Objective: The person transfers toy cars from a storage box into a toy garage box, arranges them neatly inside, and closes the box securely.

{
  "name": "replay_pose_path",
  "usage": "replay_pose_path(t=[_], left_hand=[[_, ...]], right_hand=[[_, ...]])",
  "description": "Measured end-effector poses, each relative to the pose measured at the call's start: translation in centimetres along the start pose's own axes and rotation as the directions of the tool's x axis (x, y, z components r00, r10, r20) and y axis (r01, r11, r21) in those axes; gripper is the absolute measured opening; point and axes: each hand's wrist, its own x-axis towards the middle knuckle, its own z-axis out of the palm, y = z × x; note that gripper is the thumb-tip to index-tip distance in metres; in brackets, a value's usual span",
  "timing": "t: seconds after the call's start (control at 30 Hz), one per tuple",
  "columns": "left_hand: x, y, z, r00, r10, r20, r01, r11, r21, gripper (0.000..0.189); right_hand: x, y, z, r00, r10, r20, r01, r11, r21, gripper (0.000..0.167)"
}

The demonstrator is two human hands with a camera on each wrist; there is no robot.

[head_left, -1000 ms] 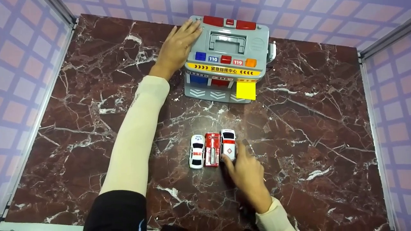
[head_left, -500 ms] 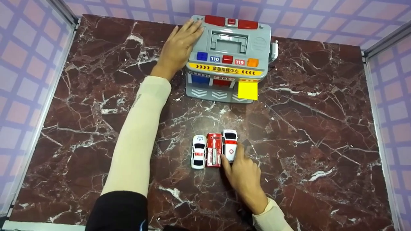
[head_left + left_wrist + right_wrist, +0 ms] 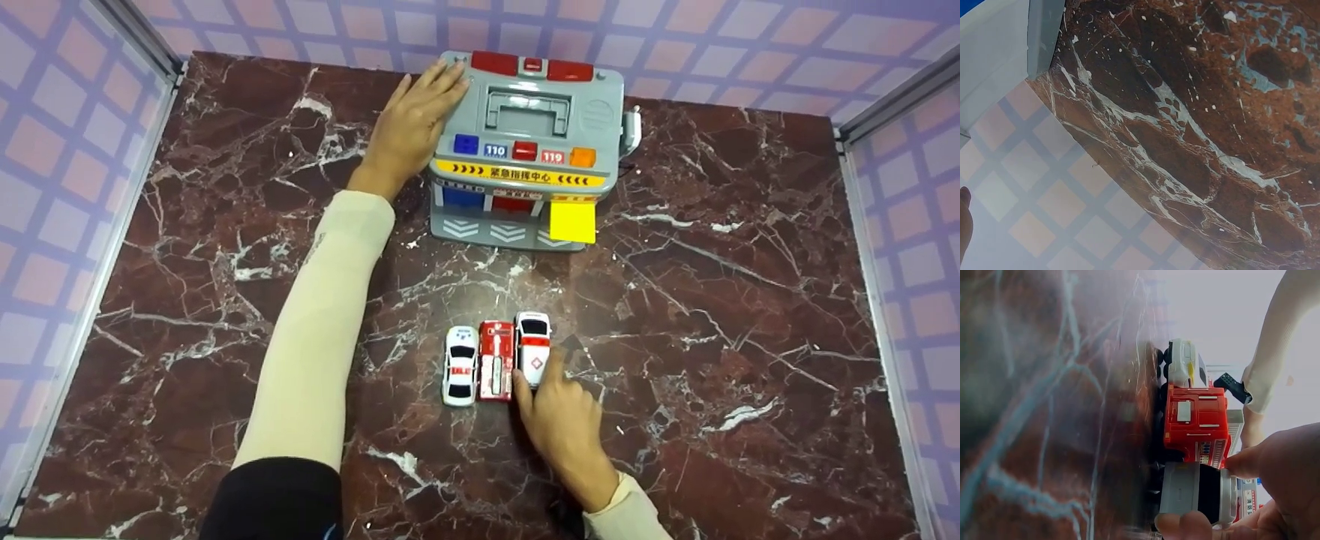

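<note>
My left hand (image 3: 411,129) rests on the left edge of the grey toy emergency station (image 3: 592,86), fingers extended over its roof. Only a bit of that hand shows at the left wrist view's edge. With thumb and fingers, my right hand (image 3: 562,420) grips the rear of a white toy ambulance (image 3: 533,352) with a red band and cross. Close on its left stands a red toy fire truck (image 3: 496,360), and beyond that a white toy police car (image 3: 460,367). In the right wrist view, thumb and fingers flank the ambulance (image 3: 1182,489), beside the fire truck (image 3: 1196,417).
A yellow flap (image 3: 572,223) stands out at the station's right front, by blue and red doors. A white part (image 3: 631,129) juts from the station's right side. Checked walls (image 3: 720,45) enclose the dark red marble-patterned table (image 3: 750,315).
My right index finger has drawn in against the ambulance's right side, and the hand has shifted slightly left. The left hand stays on the station. The head view has tilted a little.
</note>
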Motion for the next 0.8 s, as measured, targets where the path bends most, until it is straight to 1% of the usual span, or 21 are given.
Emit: replay_pose_path(t=[0.07,0.2,0.43,0.5,0.53,0.8], left_hand=[[-0.11,-0.13,0.13,1.000,0.007,-0.010,-0.007,1.000,-0.002,0.043],[-0.15,-0.13,0.19,1.000,0.013,-0.011,-0.013,1.000,-0.006,0.043],[-0.08,-0.04,0.14,0.998,0.040,-0.056,-0.040,0.999,-0.006,0.041],[0.08,0.04,0.08,0.998,0.039,-0.048,-0.039,0.999,0.000,0.041],[-0.08,-0.02,0.10,0.999,0.033,-0.043,-0.033,0.999,0.000,0.041],[-0.19,-0.08,0.05,0.999,0.023,-0.025,-0.023,1.000,0.003,0.041]], right_hand=[[-0.09,-0.08,0.13,1.000,-0.001,-0.006,0.001,1.000,-0.001,0.063],[-0.20,-0.07,0.29,1.000,0.009,-0.016,-0.009,1.000,0.002,0.065],[-0.14,-0.11,0.30,0.999,0.036,0.013,-0.037,0.999,0.036,0.070],[-0.07,-0.14,0.20,0.999,0.035,0.014,-0.036,0.999,0.030,0.071],[-0.12,-0.14,0.23,0.999,0.031,0.016,-0.032,0.999,0.023,0.071],[-0.20,-0.02,0.27,0.999,0.024,0.033,-0.024,1.000,-0.009,0.063]])
